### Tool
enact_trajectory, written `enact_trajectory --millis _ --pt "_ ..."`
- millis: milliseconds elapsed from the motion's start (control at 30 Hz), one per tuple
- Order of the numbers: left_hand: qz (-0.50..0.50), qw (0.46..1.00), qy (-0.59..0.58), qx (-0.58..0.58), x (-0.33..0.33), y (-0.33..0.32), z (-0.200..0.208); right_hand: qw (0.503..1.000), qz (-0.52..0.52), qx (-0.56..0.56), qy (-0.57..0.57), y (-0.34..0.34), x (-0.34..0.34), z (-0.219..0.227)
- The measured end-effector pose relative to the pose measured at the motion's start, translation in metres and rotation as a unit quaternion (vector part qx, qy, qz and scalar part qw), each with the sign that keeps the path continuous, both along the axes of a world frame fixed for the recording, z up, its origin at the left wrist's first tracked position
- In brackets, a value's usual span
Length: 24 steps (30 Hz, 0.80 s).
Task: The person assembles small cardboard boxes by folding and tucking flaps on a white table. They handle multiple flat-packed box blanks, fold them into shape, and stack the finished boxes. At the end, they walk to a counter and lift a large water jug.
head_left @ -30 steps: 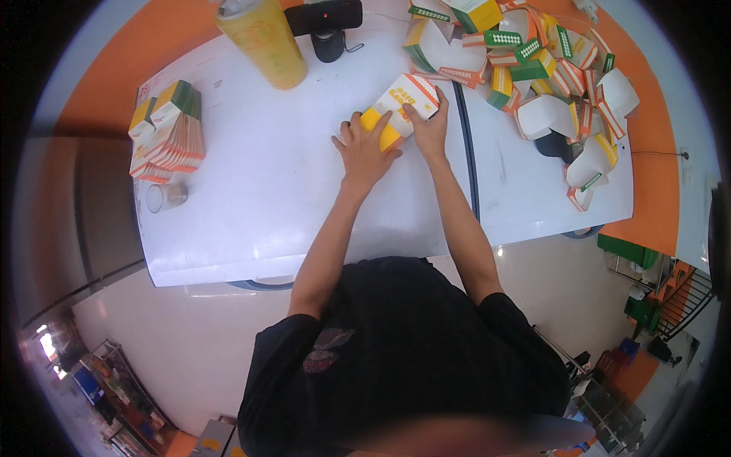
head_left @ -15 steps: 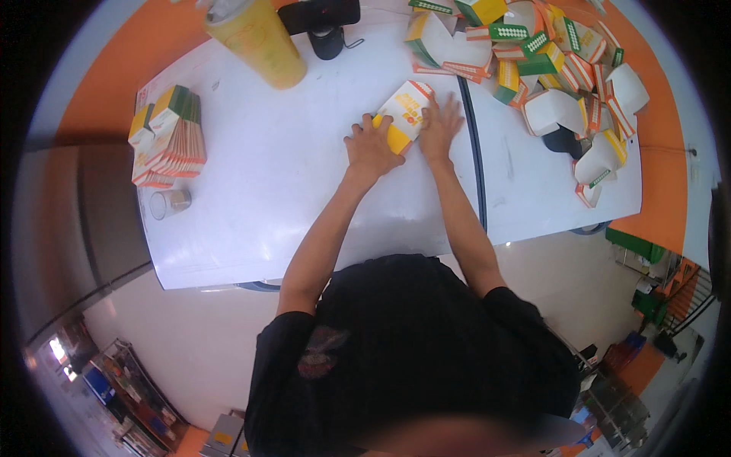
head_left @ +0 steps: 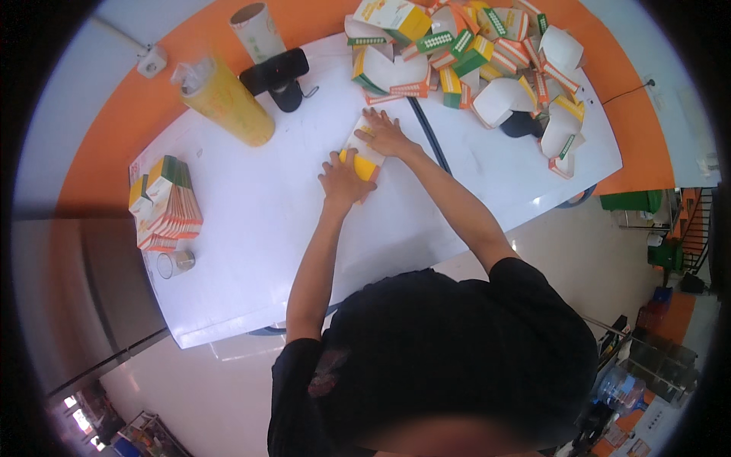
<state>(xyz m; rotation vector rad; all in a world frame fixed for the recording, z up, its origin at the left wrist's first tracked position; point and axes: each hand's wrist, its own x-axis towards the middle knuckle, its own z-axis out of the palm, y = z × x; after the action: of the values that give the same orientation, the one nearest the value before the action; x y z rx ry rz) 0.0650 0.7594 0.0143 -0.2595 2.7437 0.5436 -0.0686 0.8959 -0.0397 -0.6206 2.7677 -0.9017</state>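
A folded white and yellow paper food carton lies on the table in front of me, slanting away to the right. My left hand rests at its near left end, fingers spread across the yellow part. Over the far white part lies my right hand, its fingers stretched out flat and pressing down. Both palms face the table, and they cover much of the carton. Neither hand is wrapped round anything.
Loose opened cartons form a heap at the far right, with a black object among them. At left stand stacked folded cartons and a drinking glass. A yellow roll and a black device on a stand are at the back.
My right hand has gone from the carton's right edge onto its far part, fingers now flat on it. My left hand stays on the yellow part. The whole view has shifted and turned.
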Motion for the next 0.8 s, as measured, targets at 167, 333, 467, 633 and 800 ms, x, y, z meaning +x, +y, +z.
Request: enact_trajectory --millis 167,333,467,633,800 --pt "-0.002 0.991 0.136 0.011 0.014 0.000 -0.009 0.944 -0.075 -0.018 0.321 0.049 -0.070 0.089" --pt "-0.009 0.950 0.308 0.052 0.030 -0.004 -0.008 0.863 -0.040 0.203 0.460 0.097 -0.107 0.133" --pt "0.030 0.927 0.371 0.054 0.053 -0.016 0.001 0.905 -0.022 0.176 0.386 0.102 -0.102 0.175" --pt "0.099 0.863 0.409 0.279 0.090 -0.021 0.027 0.914 -0.009 -0.086 0.397 0.083 -0.039 0.250" --pt "0.075 0.700 0.447 0.552 0.101 0.008 0.082 0.947 0.079 -0.239 0.198 0.047 0.101 0.249"
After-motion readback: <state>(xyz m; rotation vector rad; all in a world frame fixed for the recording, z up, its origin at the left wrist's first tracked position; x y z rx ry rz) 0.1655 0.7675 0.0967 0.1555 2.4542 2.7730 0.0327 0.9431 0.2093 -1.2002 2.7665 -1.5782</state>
